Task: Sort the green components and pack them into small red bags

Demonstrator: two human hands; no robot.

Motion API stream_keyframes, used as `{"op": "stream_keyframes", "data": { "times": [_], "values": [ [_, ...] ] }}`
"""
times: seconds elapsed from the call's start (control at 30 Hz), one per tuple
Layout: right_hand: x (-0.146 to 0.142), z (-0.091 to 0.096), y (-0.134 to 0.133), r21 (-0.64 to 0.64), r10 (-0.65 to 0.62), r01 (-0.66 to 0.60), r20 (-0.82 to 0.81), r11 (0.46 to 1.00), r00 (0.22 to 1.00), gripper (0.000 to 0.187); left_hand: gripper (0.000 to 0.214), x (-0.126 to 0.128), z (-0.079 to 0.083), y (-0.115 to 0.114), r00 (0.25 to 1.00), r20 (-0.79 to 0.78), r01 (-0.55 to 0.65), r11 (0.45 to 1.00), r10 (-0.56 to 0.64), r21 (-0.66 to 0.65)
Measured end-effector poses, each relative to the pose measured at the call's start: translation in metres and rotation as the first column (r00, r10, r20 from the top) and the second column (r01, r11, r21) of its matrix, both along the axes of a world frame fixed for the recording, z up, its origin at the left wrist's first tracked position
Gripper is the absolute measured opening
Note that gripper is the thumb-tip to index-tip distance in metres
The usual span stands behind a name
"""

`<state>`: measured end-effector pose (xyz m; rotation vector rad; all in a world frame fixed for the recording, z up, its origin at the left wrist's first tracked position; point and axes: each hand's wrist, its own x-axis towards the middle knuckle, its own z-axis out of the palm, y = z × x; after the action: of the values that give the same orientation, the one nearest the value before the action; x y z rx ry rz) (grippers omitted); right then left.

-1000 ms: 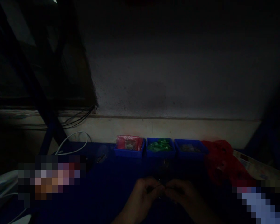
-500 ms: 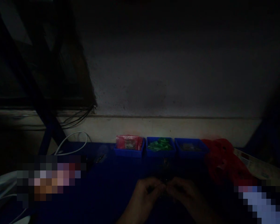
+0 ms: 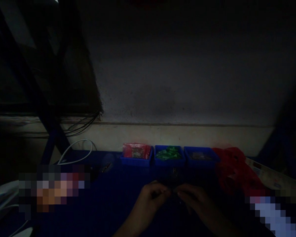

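Dimness covered the blue table [image 3: 108,197], where the left hand [image 3: 153,198] and the right hand [image 3: 196,200] faced each other, fingertips close together, seemingly so that both could work at one small spot. The left thumb and forefinger were drawn into a pinch; the right fingers bent toward them. I could not tell whether either hand gripped anything, as the gap between them was too dark. A pale speck [image 3: 180,202] showed just by the right fingers, too small to name. Small shiny pieces [image 3: 174,171] lay just beyond the hands, probably placed for easy reach. Behind them, three boxes stood in a row near the wall [image 3: 185,98]: the left box [image 3: 135,162] held a red packet [image 3: 135,150], the middle box [image 3: 169,163] green packets [image 3: 170,153], the right box [image 3: 202,163] dull, unclear pieces [image 3: 199,155], likely to keep kinds apart. Beside the right box sat a red bag [image 3: 230,168], seemingly out of the hands' way.
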<state>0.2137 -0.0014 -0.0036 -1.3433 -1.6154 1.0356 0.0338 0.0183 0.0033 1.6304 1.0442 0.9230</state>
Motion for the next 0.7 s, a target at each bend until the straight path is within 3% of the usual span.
{"op": "stream_keyframes", "data": {
  "times": [0.07,0.2,0.43,0.57,0.7],
  "values": [
    [0.0,-0.003,0.001,-0.02,0.021,-0.023,-0.087,1.0,0.996,0.025,0.026,-0.002,0.0,0.002,1.0,-0.005,0.0,1.0,0.0,-0.012],
    [0.001,-0.01,0.003,-0.072,0.019,-0.037,-0.241,0.997,0.97,0.029,0.03,-0.003,-0.004,0.006,0.994,0.09,0.07,0.983,-0.055,-0.17],
    [0.002,-0.001,-0.001,-0.044,0.022,-0.033,-0.233,0.998,0.972,0.031,0.031,-0.002,0.0,0.004,0.968,0.244,0.097,0.988,-0.064,-0.124],
    [0.0,0.003,-0.003,-0.023,-0.049,0.045,-0.176,0.999,0.983,0.028,0.032,-0.002,0.004,0.003,0.968,0.23,0.123,0.987,-0.097,-0.102],
    [-0.002,0.0,-0.001,-0.003,-0.013,0.013,-0.163,1.0,0.986,0.016,0.018,0.001,-0.002,0.003,0.975,0.222,0.067,0.987,-0.033,-0.148]
  ]
}}
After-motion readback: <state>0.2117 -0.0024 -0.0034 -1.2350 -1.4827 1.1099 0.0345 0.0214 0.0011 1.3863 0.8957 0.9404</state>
